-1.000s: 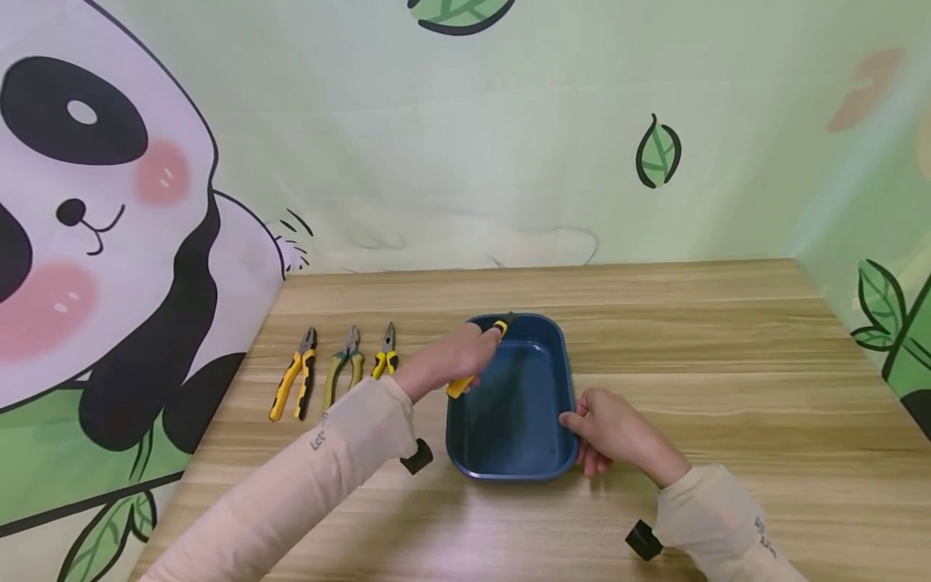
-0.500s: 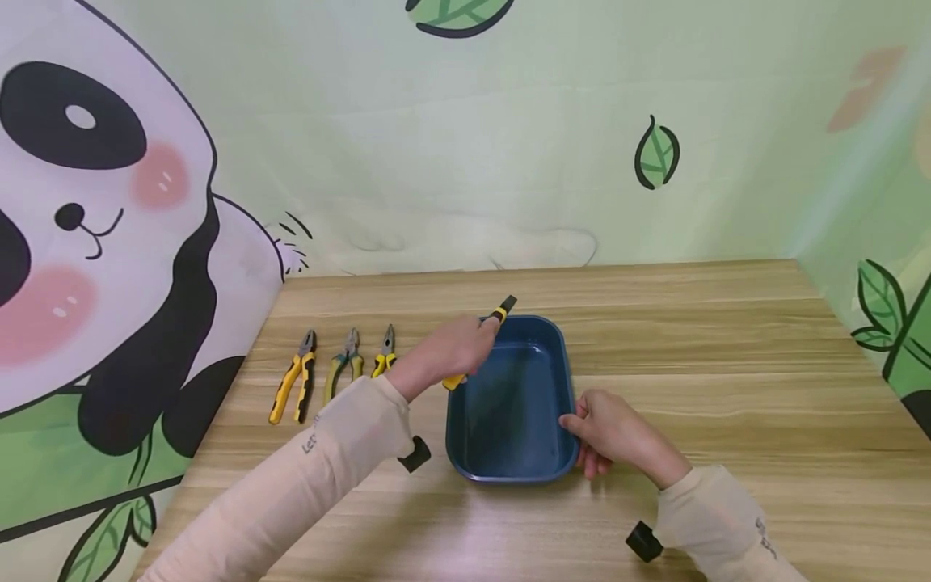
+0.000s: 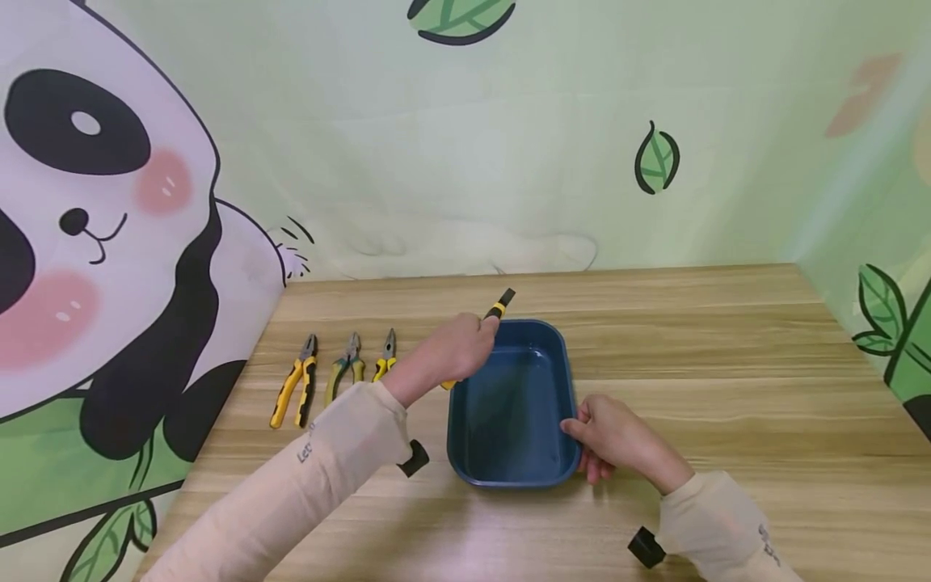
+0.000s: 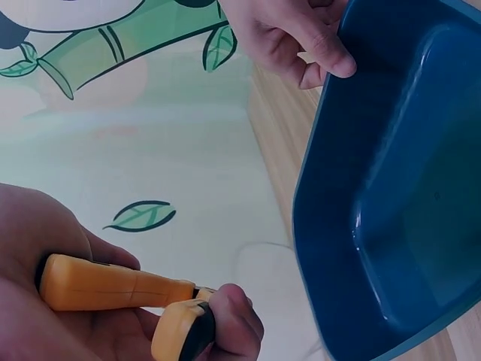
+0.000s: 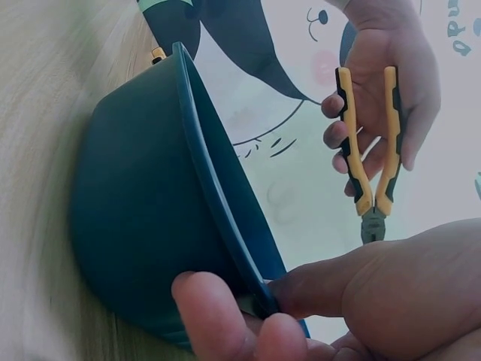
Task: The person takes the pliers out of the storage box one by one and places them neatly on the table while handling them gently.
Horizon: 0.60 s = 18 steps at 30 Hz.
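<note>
My left hand (image 3: pixel 460 347) is above the far left corner of a deep blue plastic bin (image 3: pixel 509 404), gripping combination pliers (image 3: pixel 500 307). In the right wrist view, the fingers curl round the yellow-and-black handles of the pliers (image 5: pixel 391 113), which stand spread apart, and the grey head points away from the palm. My right hand (image 3: pixel 621 436) pinches the bin's right wall, thumb over the rim and fingers outside, as the left wrist view also shows. The bin stands on the table, and its visible floor is bare.
Left of the bin, three more pliers lie in a row on the wooden table (image 3: pixel 698 347): yellow-and-black pliers (image 3: pixel 294 384), green-handled pliers (image 3: pixel 352 352) and long-nose pliers (image 3: pixel 388 356), the last partly hidden by my left arm. A printed cloth (image 3: pixel 509 162) hangs behind the table.
My left hand has risen slightly with the pliers, whose head now extends beyond the bin's far rim. The right hand and the bin have stayed put.
</note>
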### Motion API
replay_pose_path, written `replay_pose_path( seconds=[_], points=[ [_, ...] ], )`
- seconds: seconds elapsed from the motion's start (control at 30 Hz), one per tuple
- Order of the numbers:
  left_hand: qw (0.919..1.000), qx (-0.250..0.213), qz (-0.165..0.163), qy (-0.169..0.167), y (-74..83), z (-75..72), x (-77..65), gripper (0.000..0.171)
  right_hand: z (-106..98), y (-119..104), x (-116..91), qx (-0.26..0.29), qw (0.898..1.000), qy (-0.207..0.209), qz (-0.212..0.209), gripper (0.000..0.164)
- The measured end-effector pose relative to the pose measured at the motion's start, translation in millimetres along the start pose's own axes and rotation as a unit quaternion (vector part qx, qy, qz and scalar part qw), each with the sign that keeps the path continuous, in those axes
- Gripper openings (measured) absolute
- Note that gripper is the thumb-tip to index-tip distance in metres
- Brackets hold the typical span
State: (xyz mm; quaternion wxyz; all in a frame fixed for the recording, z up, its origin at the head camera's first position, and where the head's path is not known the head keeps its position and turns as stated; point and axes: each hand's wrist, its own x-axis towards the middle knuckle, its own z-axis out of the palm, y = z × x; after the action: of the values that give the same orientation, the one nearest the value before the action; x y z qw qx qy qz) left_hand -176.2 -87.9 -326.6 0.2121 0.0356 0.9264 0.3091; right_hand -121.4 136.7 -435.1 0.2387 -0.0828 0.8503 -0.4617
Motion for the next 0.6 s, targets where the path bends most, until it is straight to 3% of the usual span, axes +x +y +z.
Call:
replay_pose_path(
  seconds=[0.4,0.6],
  points=[
    [0.9996,0.011,0.001,0.027,5.8,0.8,-5.4,0.049,0.2,0.5,-0.3,-0.001,1.0,-0.003,-0.002,0.028],
    [0.9961,0.056,0.015,0.067,3.8,4.9,-9.2,0.047,0.5,0.2,-0.7,-0.007,1.0,-0.001,-0.003,0.029]
  ],
)
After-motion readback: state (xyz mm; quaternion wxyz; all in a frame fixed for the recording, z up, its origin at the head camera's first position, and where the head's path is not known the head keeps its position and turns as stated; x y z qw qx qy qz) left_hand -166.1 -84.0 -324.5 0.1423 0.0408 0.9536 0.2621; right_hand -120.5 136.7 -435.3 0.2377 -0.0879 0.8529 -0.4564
